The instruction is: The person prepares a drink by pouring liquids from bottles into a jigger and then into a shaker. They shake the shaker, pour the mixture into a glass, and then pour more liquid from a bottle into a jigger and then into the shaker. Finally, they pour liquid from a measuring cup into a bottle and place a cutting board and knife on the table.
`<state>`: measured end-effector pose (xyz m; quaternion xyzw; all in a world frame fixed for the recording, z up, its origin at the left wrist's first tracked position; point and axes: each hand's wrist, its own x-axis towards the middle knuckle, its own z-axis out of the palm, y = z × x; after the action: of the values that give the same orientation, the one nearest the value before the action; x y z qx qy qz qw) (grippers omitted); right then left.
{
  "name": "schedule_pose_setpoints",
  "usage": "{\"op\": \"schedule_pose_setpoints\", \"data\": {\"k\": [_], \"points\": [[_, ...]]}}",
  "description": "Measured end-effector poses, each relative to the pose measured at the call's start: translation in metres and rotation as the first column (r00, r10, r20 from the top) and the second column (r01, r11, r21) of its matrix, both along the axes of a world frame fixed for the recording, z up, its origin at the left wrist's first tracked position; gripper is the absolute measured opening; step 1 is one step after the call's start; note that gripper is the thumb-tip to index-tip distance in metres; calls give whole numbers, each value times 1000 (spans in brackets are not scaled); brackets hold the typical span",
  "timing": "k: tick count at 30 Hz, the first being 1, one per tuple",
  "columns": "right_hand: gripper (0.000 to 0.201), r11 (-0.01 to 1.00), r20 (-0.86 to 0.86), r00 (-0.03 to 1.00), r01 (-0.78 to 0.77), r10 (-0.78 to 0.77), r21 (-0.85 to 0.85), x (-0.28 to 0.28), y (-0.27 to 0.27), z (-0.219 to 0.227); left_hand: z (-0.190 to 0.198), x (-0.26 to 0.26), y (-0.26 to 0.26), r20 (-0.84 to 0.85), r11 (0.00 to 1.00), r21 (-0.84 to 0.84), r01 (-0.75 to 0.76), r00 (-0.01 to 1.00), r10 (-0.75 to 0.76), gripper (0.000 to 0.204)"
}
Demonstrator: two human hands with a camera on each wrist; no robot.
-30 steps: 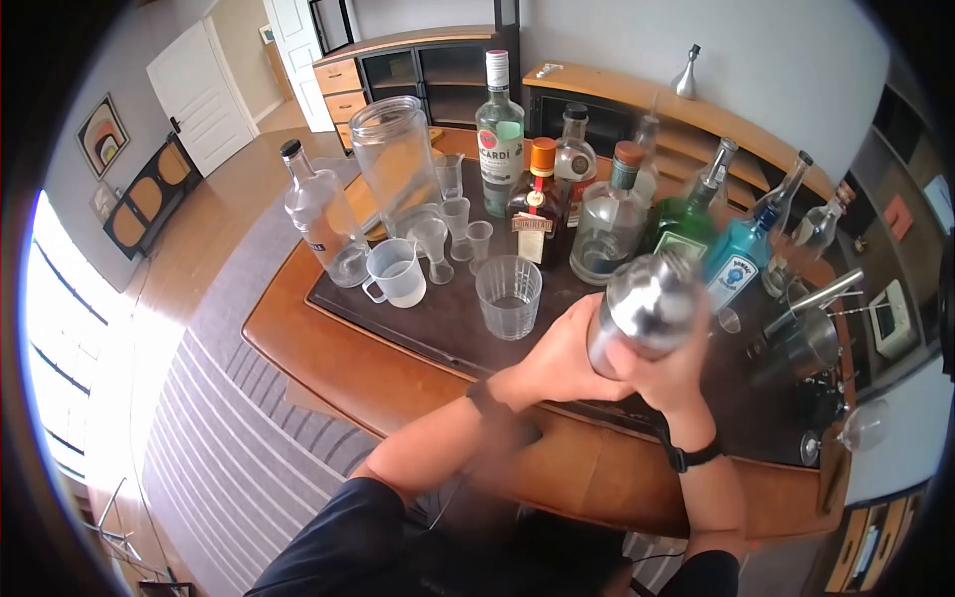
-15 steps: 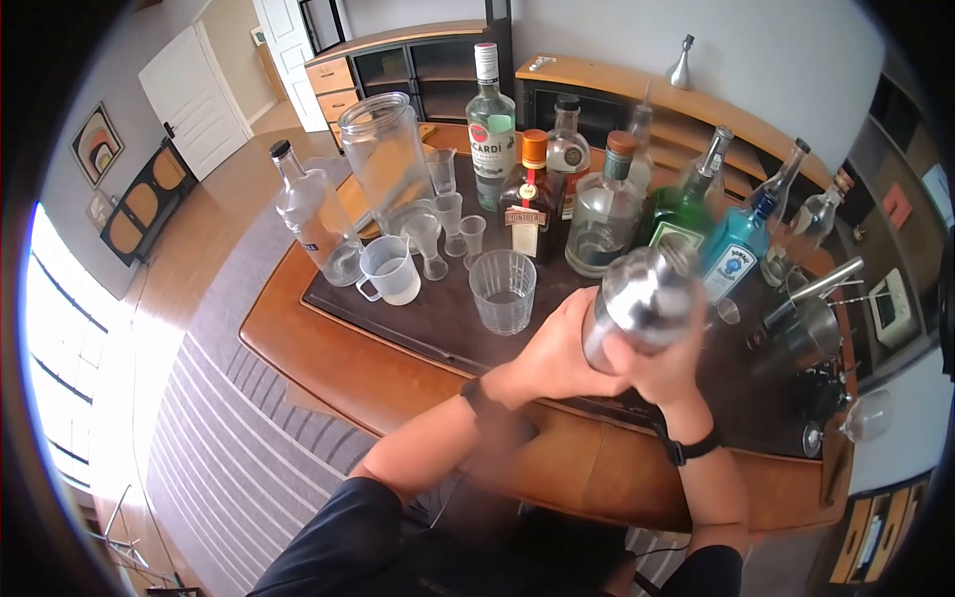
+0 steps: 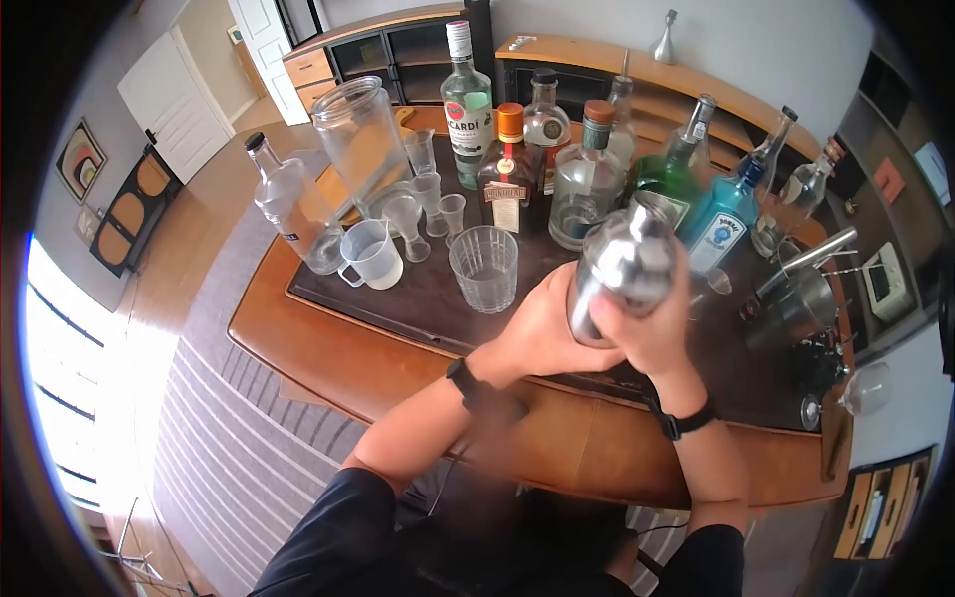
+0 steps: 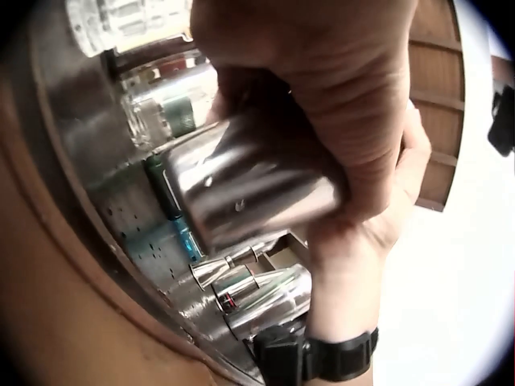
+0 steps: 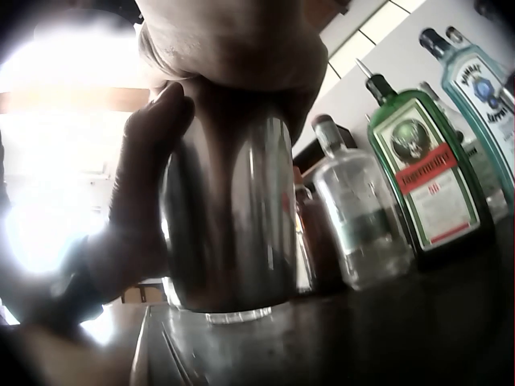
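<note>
Both hands grip a silver metal cocktail shaker (image 3: 625, 261), held tilted above the front part of the dark table top. The left hand (image 3: 545, 323) wraps its lower body from the left; the right hand (image 3: 652, 333) curls round it from the right, thumb across the front. In the left wrist view the shaker's smooth body (image 4: 249, 177) shows below the left hand (image 4: 322, 88). The right wrist view shows the shaker's base (image 5: 229, 233) off the table, with the right hand (image 5: 233, 40) over its upper part.
An empty ribbed glass (image 3: 484, 269) stands just left of the hands, with a measuring cup (image 3: 372, 256) holding cloudy liquid farther left. Several bottles, among them a green one (image 3: 665, 189) and a blue one (image 3: 723, 224), stand behind. A metal tin (image 3: 804, 304) is at the right.
Both hands and the shaker have shifted slightly up and left in the head view, still gripped together. The whole scene has shifted too, as the head camera moved.
</note>
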<state>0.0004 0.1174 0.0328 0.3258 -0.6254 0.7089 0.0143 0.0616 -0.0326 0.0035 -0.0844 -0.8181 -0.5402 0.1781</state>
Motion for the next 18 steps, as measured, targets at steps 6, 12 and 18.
{"op": "schedule_pose_setpoints", "data": {"k": [6,12,18], "points": [[97,998,-260,965,-55,46,-28,2,2,-1,-22,-15,-2,-194,998,52,35,981,-25,93],[95,995,-401,916,35,4,90,6,8,13,-19,-8,-3,-93,988,134,83,993,-71,96],[104,996,-154,986,-45,57,78,-7,4,2,-23,-12,-6,-135,999,20,44,990,-41,92]]}}
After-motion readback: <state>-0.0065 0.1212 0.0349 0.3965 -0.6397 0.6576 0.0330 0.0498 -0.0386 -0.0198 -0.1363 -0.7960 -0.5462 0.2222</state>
